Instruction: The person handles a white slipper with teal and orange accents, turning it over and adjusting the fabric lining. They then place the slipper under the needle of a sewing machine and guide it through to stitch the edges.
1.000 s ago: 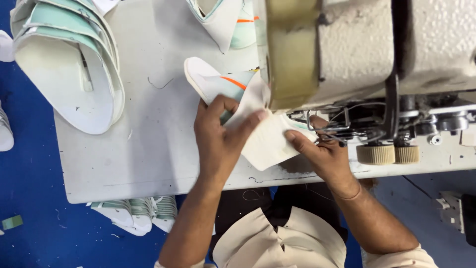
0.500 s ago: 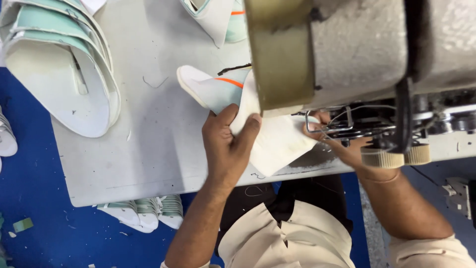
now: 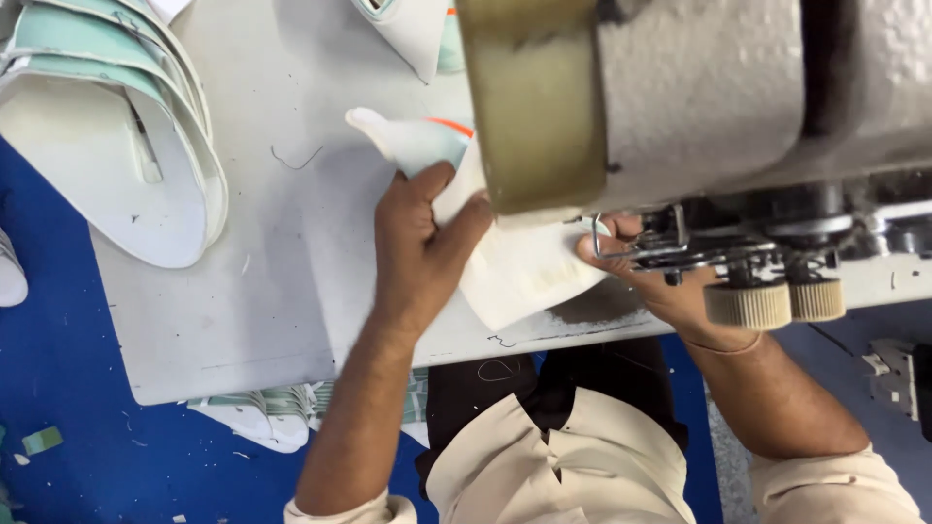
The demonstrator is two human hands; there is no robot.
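Pressing down on a white shoe upper piece (image 3: 524,272), the left hand (image 3: 419,247) lies flat across its left edge, fingers (image 3: 456,221) together and bent over the material, thumb out toward 12 o'clock. The piece sits near the front edge of the pale grey bench (image 3: 282,291), partly tucked beneath the sewing machine (image 3: 699,87), whose big textured head fills the picture from 12 to 3 o'clock. A mint and orange end of the piece (image 3: 413,136) pokes out at 11 o'clock from the left hand. The right hand (image 3: 660,286) is at 3 o'clock of the piece, under the machine's metal presser parts (image 3: 646,247); its fingers touch the right edge of the material, though whether they pinch it or only press it I cannot tell (the metal hides them). Two ribbed tan rollers (image 3: 777,303) hang just beside that wrist. At 10 o'clock on the bench lies a stack of white and mint uppers (image 3: 107,146), well apart from both hands. More such pieces (image 3: 262,412) lie on the blue floor (image 3: 68,388) below the bench edge.
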